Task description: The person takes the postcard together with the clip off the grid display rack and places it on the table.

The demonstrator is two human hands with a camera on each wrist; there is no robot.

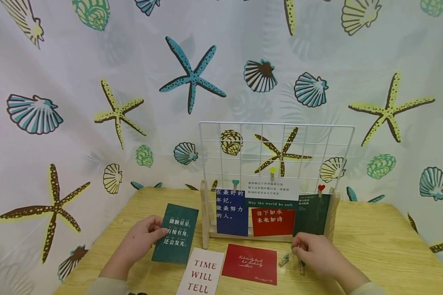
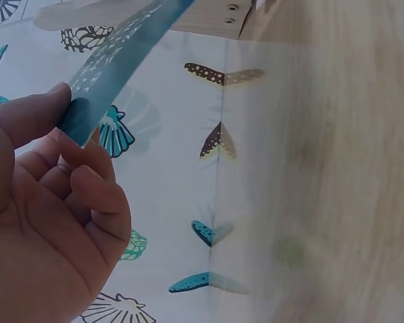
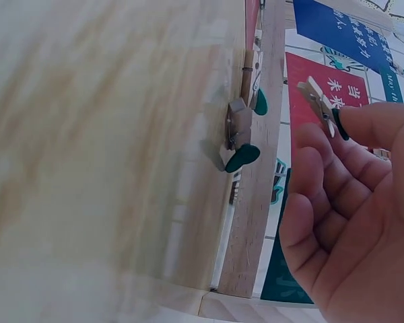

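Observation:
My left hand (image 1: pixel 134 242) pinches a dark green card (image 1: pixel 175 235) with white writing by its left edge, thumb on the printed face. In the left wrist view the card (image 2: pixel 111 84) appears nearly edge-on, raised above the table. My right hand (image 1: pixel 315 252) is at the rack's lower right. Between thumb and fingers it holds a small wooden clothespin (image 3: pixel 318 102) with a green end, seen in the right wrist view. Two more clothespins lie on the table below; one clothespin (image 1: pixel 284 259) is left of that hand, another clothespin (image 1: pixel 302 268) beneath it.
A white wire grid rack (image 1: pixel 277 123) on wooden feet stands behind the hands. Hanging there are a blue card (image 1: pixel 230 219), a red card (image 1: pixel 273 225), a white-topped card (image 1: pixel 273 188) and a green card (image 1: pixel 310 217). A white card (image 1: pixel 201 272) and a red card (image 1: pixel 249 270) lie on the table.

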